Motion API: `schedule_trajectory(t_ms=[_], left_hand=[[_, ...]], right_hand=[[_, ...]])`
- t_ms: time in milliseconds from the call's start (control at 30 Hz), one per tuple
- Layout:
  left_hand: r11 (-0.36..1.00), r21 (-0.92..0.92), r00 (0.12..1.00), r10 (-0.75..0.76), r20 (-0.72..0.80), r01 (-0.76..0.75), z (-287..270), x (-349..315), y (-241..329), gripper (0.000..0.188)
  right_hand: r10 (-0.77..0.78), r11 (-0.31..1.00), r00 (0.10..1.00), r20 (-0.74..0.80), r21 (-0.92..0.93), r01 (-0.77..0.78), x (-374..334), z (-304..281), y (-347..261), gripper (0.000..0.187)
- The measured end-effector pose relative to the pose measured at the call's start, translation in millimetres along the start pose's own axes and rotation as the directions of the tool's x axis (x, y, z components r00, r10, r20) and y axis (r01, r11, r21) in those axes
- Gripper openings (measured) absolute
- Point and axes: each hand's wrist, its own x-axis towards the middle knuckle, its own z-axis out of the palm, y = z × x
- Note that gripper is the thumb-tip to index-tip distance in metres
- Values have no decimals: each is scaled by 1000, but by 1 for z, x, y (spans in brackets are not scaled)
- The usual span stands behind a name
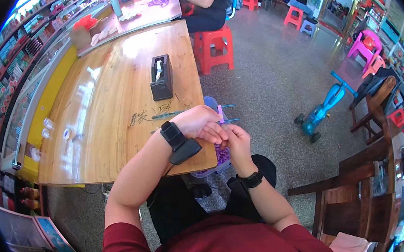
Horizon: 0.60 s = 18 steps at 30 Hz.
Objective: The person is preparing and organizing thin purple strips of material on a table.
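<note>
Both hands meet over the right edge of the wooden table. My left hand (203,125) bends downward with its fingers together, its thumb side hidden. Against its fingertips, my right hand (237,142) is closed in a pinch; whatever lies between them is too small to name. Just beyond the left fingers stands a small light-purple piece (220,113), crossed by one of two thin blue rods (231,120) that stick out past the table edge. Under the hands, partly covered, sits a clear plastic tub (207,173) with many purple pieces (223,156).
A black tape dispenser (162,83) stands on the wooden table (109,86), with a small tape roll (67,134) farther left. Across the far table sits a person on a red stool (214,48). A blue child's scooter (327,105) and wooden chair (347,194) are at right.
</note>
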Motion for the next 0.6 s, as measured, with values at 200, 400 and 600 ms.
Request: schedule_trajectory(t_ms=[200,400,600], left_hand=[[999,44,1000,-9,-9,9,3,-2,3,29],[998,67,1000,-7,-5,7,3,0,2,30],[999,40,1000,-4,22,3,-6,2,-3,26]], right_hand=[[39,999,999,34,35,-40,3,-2,0,14],[44,997,999,28,62,-46,2,-1,-3,13],[31,996,999,41,-89,-27,0,0,-17,17]])
